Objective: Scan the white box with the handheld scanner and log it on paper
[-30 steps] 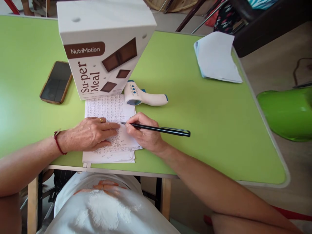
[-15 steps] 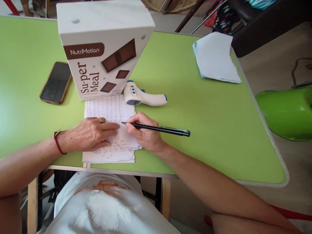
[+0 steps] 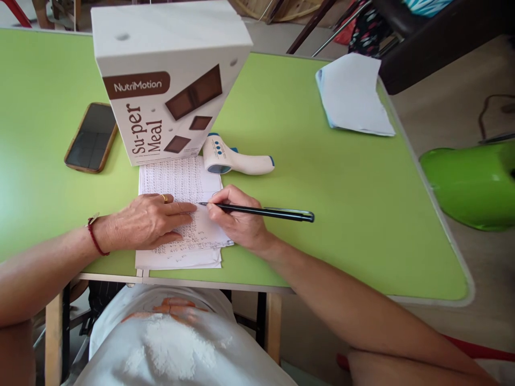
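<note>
A stack of white paper sheets (image 3: 181, 179), covered in rows of handwriting, lies at the front of the green table. My left hand (image 3: 155, 221) rests flat across the sheets, fingers stretched to the right; a ring and a red bracelet show on it. Pinched in my right hand (image 3: 237, 217) is a black pen (image 3: 277, 213), its tip on or just above the paper beside my left fingertips. A white infrared thermometer (image 3: 237, 161) lies behind my right hand, touching the top right of the sheets. A white box (image 3: 161, 80) printed "NutriMotion Su-per Meal" stands at the stack's far edge.
A smartphone (image 3: 92, 138) in a brown case lies left of the box. Folded white papers (image 3: 354, 94) sit near the table's right edge. The green table (image 3: 341, 214) ends in a pale rim. Beyond it stands a bright green object (image 3: 466, 185), possibly a stool or bin.
The whole view has shifted very slightly. Both hands and the pen keep nearly the same place on the paper.
</note>
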`<action>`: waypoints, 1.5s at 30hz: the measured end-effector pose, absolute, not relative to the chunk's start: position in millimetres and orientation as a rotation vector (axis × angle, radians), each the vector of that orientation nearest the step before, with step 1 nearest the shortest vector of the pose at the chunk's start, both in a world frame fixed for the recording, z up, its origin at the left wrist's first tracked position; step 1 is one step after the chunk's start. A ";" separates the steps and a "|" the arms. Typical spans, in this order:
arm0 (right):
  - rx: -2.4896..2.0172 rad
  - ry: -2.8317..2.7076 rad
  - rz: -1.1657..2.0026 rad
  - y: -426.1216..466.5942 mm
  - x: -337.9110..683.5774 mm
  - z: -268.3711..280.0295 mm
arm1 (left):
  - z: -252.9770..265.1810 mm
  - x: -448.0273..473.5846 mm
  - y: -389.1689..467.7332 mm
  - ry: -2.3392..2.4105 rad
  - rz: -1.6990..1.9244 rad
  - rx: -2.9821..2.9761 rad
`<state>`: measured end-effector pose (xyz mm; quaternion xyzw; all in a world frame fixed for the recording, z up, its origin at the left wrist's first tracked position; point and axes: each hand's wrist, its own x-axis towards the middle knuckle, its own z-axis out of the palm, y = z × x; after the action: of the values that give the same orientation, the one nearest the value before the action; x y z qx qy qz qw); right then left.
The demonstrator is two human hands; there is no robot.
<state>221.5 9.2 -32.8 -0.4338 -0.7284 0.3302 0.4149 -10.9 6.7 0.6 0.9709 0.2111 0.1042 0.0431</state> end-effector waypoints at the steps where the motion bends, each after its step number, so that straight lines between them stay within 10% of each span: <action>1: -1.088 -1.828 0.823 9.2 221.6 -33.0 | 0.7 -11.0 6.8 0.644 0.320 2.968; 45: -1.109 -1.774 0.752 10.3 221.5 -33.7 | 0.4 -12.1 6.8 0.640 0.341 2.965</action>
<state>221.5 10.3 -33.7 -0.4471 -0.7153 0.3034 0.4433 -12.1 6.8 0.4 0.9704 0.2094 0.1117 0.0444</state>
